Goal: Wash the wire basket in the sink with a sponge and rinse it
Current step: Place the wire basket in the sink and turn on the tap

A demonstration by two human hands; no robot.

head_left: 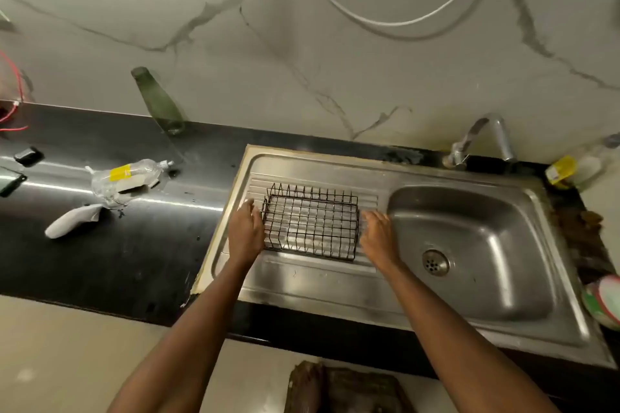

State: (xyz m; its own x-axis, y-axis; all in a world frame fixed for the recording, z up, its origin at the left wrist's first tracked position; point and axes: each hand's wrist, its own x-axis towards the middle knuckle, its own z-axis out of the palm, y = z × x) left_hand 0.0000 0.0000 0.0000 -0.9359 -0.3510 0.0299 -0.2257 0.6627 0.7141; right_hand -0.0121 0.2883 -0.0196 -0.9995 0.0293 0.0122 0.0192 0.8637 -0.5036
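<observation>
Wire basket (310, 223), black and rectangular, sits upright on the ribbed drainboard of the steel sink (302, 282), at the middle of the view. Each hand makes a loose grip at one short end of it. The left hand (246, 231) lies at the basket's nine o'clock end, fingers relaxed and pointing toward twelve, its inner edge touching or just beside the wire; whether any finger hooks a wire cannot be told. The right hand (377, 236) lies at the three o'clock end, fingers straight and spread slightly, just beside the basket's rim and holding nothing. Both forearms run in from six o'clock.

Outward from the hands, the sink's bowl (469, 245) lies at three o'clock of the basket, with the round drain (435, 262) near its lower left part. A curved metal tap (483, 137) stands behind the bowl at about one o'clock.

The dark bench (100, 245) stretches away toward nine o'clock. On it lie a crushed clear plastic bottle (127, 178) with a yellow label, and a white crumpled packet (73, 221) just below it. A green glass bottle (159, 100) stands against the marble wall at eleven o'clock. A second bottle with a yellow label (577, 169) lies at two o'clock beside the sink's far right corner. Something round, green and white (604, 302), sits at the right edge at four o'clock, cut off by the frame.
</observation>
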